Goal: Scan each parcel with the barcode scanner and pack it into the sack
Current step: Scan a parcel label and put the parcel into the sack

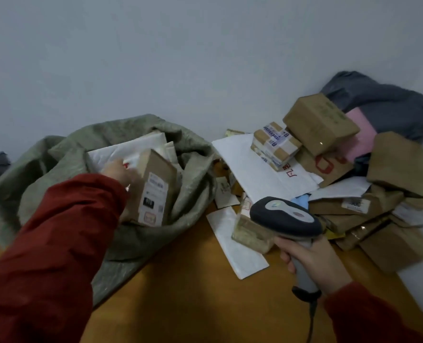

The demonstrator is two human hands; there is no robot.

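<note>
Wooden surface [193, 280] against a pale wall [180, 58]. Left hand [121, 173] holds a cardboard box [156, 191] standing upright in the sack [195, 169] mouth. Right of the sack, right hand [314, 263] grips the scanner [284, 216], nose pointing back toward the sack.

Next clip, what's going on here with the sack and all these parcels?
A person in red sleeves is packing parcels. The left hand holds a labelled cardboard box in the mouth of the green sack, beside white mailers already inside. The right hand grips the barcode scanner above the wooden surface. A pile of unpacked parcels lies to the right.
</note>
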